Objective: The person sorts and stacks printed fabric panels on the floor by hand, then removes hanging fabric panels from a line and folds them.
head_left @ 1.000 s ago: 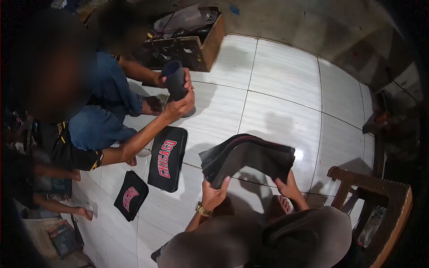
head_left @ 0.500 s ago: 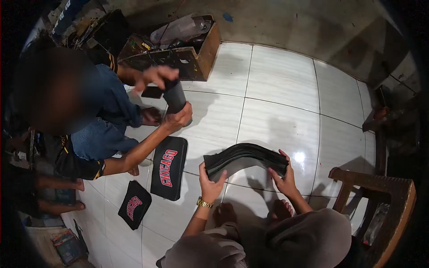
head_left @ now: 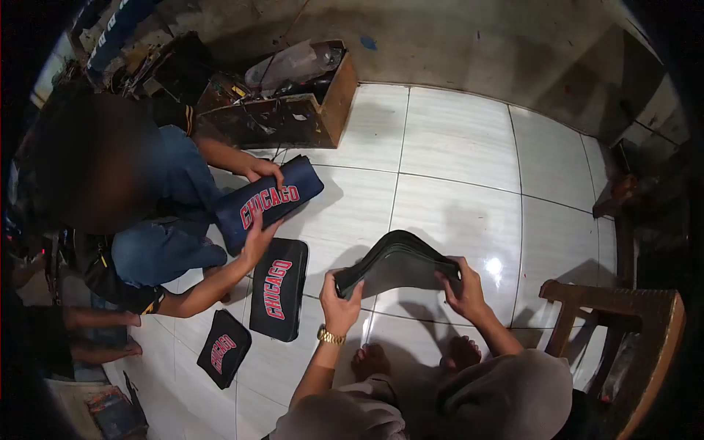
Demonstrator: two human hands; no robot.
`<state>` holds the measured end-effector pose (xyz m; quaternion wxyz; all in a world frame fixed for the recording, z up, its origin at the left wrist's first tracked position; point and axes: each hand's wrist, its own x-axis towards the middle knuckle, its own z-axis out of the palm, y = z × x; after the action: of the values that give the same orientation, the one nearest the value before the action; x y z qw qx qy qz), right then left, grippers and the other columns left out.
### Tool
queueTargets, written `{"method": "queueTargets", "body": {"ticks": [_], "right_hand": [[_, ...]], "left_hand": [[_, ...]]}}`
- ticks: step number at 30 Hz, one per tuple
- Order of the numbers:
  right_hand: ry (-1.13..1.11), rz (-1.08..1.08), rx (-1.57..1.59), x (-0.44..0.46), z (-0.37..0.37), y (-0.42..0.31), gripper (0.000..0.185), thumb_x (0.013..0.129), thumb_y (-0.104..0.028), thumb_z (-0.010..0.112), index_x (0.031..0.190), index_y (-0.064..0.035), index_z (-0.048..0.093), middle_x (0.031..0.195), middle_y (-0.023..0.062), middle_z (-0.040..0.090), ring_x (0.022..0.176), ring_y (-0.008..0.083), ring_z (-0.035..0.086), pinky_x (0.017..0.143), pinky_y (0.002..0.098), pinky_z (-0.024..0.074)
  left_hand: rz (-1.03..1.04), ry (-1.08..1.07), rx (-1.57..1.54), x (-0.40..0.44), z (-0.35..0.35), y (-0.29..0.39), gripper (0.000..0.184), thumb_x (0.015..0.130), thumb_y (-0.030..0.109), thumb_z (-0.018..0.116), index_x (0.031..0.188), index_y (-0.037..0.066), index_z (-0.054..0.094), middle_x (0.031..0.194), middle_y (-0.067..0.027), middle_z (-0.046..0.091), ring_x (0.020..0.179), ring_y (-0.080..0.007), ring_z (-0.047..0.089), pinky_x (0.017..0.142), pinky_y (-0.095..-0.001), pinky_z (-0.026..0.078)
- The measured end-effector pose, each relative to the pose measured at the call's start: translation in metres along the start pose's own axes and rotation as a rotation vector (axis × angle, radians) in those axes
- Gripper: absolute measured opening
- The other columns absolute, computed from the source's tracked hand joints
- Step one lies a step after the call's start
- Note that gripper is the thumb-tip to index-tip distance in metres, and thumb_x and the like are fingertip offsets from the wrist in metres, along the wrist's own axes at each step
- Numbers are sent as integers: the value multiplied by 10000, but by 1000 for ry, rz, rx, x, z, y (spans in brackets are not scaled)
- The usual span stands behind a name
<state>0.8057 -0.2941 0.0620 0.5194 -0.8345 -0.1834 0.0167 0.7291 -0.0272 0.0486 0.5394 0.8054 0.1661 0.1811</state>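
Between my two hands a stack of black flexible sheets is bent upward into an arch above the floor. My left hand, with a gold watch on the wrist, grips its left end, thumb on the near side. At the other end, my right hand is closed on the stack in the same way. Left of me, a black pouch marked CHICAGO lies on the tiles, and a smaller CHICAGO pouch lies nearer. A co-worker's hands hold a dark blue CHICAGO pouch.
The co-worker sits at the left in jeans. A wooden box of odds and ends stands by the back wall. At the right is a wooden stool. White tiled floor stretches ahead of me.
The stack in my hands is bent into a steeper arch, with my hands slightly closer together. The co-worker's pouch has been turned, so its CHICAGO lettering now shows.
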Motion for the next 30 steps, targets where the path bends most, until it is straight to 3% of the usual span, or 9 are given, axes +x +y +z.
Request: {"method": "queueTargets", "body": {"ticks": [3, 5, 9, 15, 20, 22, 27, 29, 30], "right_hand": [[-26, 18, -1, -6, -5, -19, 369, 877, -33, 629, 1209, 17, 475, 951, 217, 684, 897, 367, 685, 768, 358, 530], [37, -35, -100, 1, -4, -25, 379, 882, -97, 653, 1198, 26, 484, 993, 231, 667, 916, 392, 672, 798, 407, 528], [-109, 79, -158, 18, -12, -2, 419, 879, -136, 665, 1216, 23, 473, 1143, 251, 603, 952, 416, 643, 798, 438, 527], [-142, -141, -347, 56, -32, -30, 482, 775, -239, 779, 1117, -32, 510, 985, 172, 605, 798, 384, 646, 718, 443, 536], [-561, -172, -890, 86, -28, -29, 483, 773, -353, 762, 1074, -46, 542, 873, 146, 660, 800, 344, 668, 683, 447, 533], [-599, -166, -863, 90, -17, -17, 470, 787, -351, 747, 1072, -38, 544, 836, 146, 668, 792, 348, 670, 687, 457, 530], [-746, -64, -763, 93, -18, -46, 405, 842, -284, 688, 1104, -20, 527, 836, 176, 685, 776, 376, 673, 699, 461, 528], [-653, -17, -763, 82, -11, -58, 435, 853, -200, 639, 1203, 7, 483, 879, 218, 678, 772, 393, 669, 688, 460, 527], [-611, -81, -811, 71, -9, -61, 616, 825, -122, 602, 1367, 54, 369, 913, 246, 658, 751, 393, 665, 650, 452, 528]], "left_hand": [[17, 22, -63, 2, 0, 25, 450, 757, 34, 760, 1129, -28, 516, 1058, -183, 630, 975, -301, 646, 868, -360, 505], [299, 33, 176, 11, -1, 31, 568, 755, -5, 756, 1221, -35, 433, 1140, -200, 588, 1049, -268, 617, 909, -341, 491], [123, 57, 88, 20, 3, 3, 607, 749, 28, 756, 1265, -1, 438, 1143, -201, 594, 1034, -327, 619, 907, -387, 487], [188, -54, 308, 45, -12, 24, 511, 733, 66, 771, 1182, 36, 528, 955, -188, 630, 908, -355, 636, 802, -422, 519], [491, -358, 874, 74, -13, 56, 452, 695, 126, 758, 1075, 34, 531, 808, -144, 602, 749, -328, 642, 641, -430, 513], [487, -594, 1040, 81, -7, 69, 428, 747, 178, 720, 1083, 25, 504, 791, -177, 623, 735, -355, 650, 617, -441, 516], [443, -618, 905, 77, 0, 52, 322, 788, 143, 667, 1021, 2, 496, 718, -211, 633, 681, -412, 638, 618, -497, 501], [368, -498, 898, 68, 6, 63, 312, 782, 99, 664, 1020, -25, 504, 668, -191, 629, 666, -419, 648, 646, -500, 514], [218, -552, 852, 65, 5, 86, 431, 800, 106, 640, 1159, -60, 470, 808, -241, 637, 761, -447, 642, 694, -518, 509]]}}
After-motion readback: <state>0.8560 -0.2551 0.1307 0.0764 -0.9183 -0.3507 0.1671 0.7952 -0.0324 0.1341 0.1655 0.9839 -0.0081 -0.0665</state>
